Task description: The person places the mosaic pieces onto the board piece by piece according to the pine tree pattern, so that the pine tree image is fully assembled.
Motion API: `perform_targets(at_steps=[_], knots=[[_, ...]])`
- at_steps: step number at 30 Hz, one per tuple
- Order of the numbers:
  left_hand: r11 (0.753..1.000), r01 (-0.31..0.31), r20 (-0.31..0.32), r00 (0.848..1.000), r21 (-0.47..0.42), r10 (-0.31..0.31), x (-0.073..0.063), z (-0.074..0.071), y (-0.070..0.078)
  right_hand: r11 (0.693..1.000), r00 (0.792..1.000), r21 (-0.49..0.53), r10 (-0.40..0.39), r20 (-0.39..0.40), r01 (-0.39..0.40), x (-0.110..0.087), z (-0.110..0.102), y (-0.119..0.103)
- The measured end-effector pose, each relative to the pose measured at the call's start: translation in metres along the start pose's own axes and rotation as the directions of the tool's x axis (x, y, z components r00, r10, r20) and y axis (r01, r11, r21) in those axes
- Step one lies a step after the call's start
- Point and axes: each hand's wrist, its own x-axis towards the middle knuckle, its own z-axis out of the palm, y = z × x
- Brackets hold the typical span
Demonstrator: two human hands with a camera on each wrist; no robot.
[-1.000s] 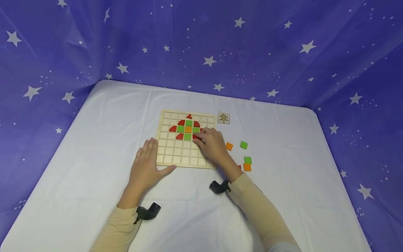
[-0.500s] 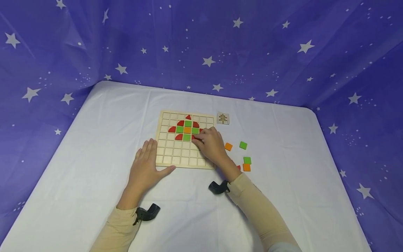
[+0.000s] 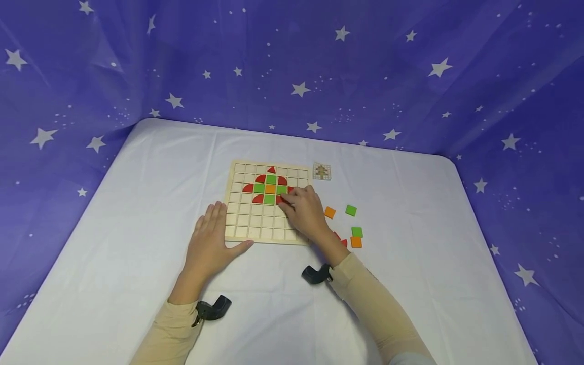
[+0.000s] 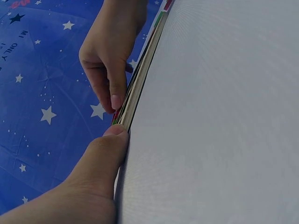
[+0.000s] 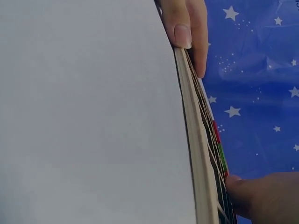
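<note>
A pale wooden grid board [image 3: 256, 221] lies on the white table, with red, green and orange tiles forming a tree-like shape in its upper half. My left hand [image 3: 207, 241] lies flat against the board's left side, fingers straight and thumb stretched to the front edge. In the left wrist view that thumb [image 4: 100, 156] touches the edge. With thumb and forefinger, my right hand [image 3: 306, 210] pinches a red curved tile [image 3: 279, 200] in its cell, right of a green square [image 3: 269, 199]. The fingers hide part of this tile and the cells under the palm.
A small card [image 3: 322, 171] with a tree pattern lies beyond the board's right corner. Right of the board are loose tiles: an orange square [image 3: 330, 212], a green square [image 3: 351, 210], another green-and-orange pair [image 3: 356, 237] and red pieces [image 3: 343, 243] beside my right forearm.
Both hands keep their places on the board, the right fingers staying at the same red tile. The head view has shifted slightly, and more of the red pieces shows by the right forearm.
</note>
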Motion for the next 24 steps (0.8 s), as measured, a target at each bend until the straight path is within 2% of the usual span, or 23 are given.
perform_targets(at_steps=[5,14,20,24], knots=[[1.0,-0.002,-0.008,1.0,-0.001,0.002,0.0,0.0,0.0,0.999,0.999,0.024,0.024,-0.037,-0.023,-0.011,-0.006,0.007],[1.0,0.008,-0.004,1.0,-0.002,-0.008,0.0,-0.001,0.0,0.99,0.99,0.009,0.138,-0.04,-0.138,-0.04,-0.037,0.038],[1.0,0.004,-0.005,1.0,-0.003,-0.004,0.001,-0.001,0.0,0.988,0.988,-0.024,0.149,-0.032,-0.15,-0.068,-0.061,0.067],[1.0,0.003,0.0,1.0,0.003,-0.003,0.001,0.0,-0.001,0.99,0.99,-0.015,0.141,0.018,-0.14,-0.089,-0.073,0.085]])
